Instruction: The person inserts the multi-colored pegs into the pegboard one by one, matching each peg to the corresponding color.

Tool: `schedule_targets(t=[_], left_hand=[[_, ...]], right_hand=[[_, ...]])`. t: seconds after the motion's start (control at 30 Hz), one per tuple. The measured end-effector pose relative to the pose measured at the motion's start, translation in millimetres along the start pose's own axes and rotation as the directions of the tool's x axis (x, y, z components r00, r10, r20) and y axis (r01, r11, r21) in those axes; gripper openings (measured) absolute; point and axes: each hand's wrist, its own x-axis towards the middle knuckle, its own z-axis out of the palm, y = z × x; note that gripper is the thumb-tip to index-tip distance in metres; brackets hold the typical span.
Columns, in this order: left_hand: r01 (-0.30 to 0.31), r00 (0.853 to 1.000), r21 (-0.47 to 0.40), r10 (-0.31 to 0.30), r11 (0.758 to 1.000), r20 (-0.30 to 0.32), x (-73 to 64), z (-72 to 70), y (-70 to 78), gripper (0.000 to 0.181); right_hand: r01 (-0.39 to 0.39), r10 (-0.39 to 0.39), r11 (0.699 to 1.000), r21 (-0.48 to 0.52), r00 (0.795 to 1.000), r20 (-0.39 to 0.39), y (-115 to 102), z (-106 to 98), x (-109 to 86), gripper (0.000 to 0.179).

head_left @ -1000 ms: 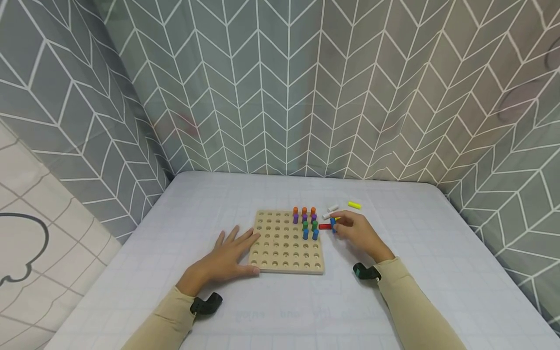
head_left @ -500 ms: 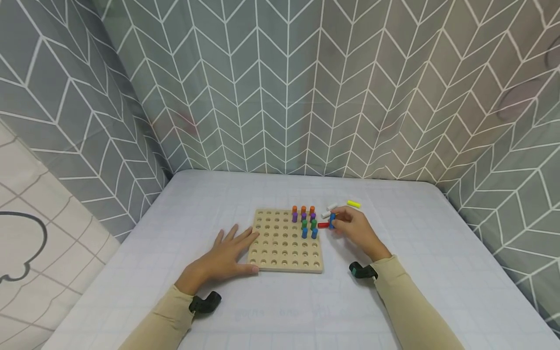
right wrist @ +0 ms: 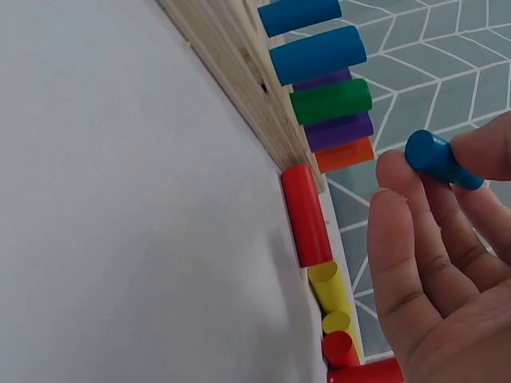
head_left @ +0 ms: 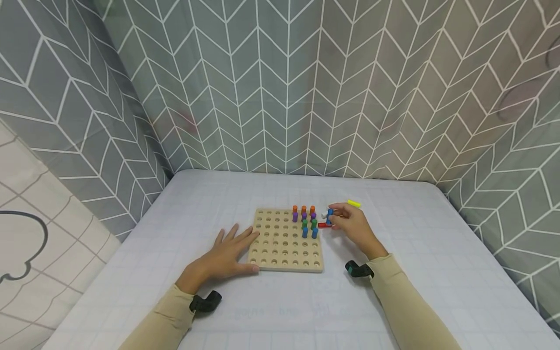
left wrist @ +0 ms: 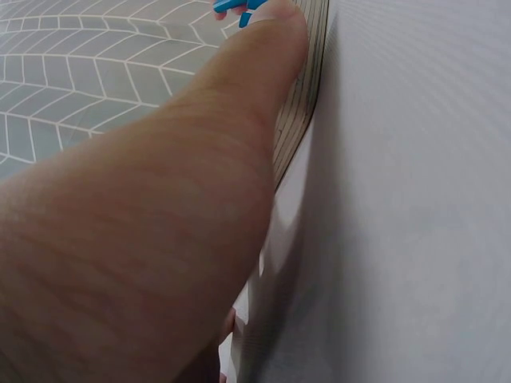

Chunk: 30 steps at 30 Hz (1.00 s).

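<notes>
A square wooden pegboard (head_left: 273, 266) with rows of round holes lies on the table. Orange (head_left: 295, 209), purple (head_left: 295, 218), green (head_left: 313, 223) and blue pegs (head_left: 314, 233) stand in its right-hand columns. Just right of the board, my right hand (head_left: 356, 227) pinches a blue peg (right wrist: 435, 155) between thumb and fingertips, held upright above the table in the head view. My left hand (head_left: 227, 256) is spread flat, with its fingertips and thumb on the board's left edge. The left wrist view shows mostly the left thumb (left wrist: 215, 128) against the board's side.
A red peg (head_left: 323, 225) lies beside the board's right edge. Beyond the right hand is a yellow peg (head_left: 354, 203), with a white peg (head_left: 323, 214) partly hidden. More yellow pegs (right wrist: 326, 287) and red ones (right wrist: 337, 349) lie farther along in the right wrist view.
My right hand has drawn the blue peg up and slightly left, toward the board, and the peg stands more upright. The left hand stays on the board.
</notes>
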Motion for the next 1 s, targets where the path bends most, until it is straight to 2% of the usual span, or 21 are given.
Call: schedule_targets(t=[0.43, 0.7, 1.0], left_hand=[[0.001, 1.0, -0.014, -0.001, 1.0, 0.001, -1.6, 2.6, -3.2, 0.104], [0.004, 1.0, -0.013, -0.004, 1.0, -0.001, -1.6, 1.9, -2.2, 0.105], [0.008, 1.0, 0.002, -0.008, 1.0, 0.001, 1.5, 1.8, -0.9, 0.105]], right_hand=[[-0.007, 0.006, 1.0, 0.017, 0.999, 0.043, -7.8, 10.2, 2.2, 0.041], [-0.015, 0.011, 0.999, 0.034, 0.994, 0.108, -13.3, 17.5, 5.9, 0.037], [-0.033, 0.018, 0.994, 0.104, 0.989, 0.149, -18.3, 23.4, 8.9, 0.035]])
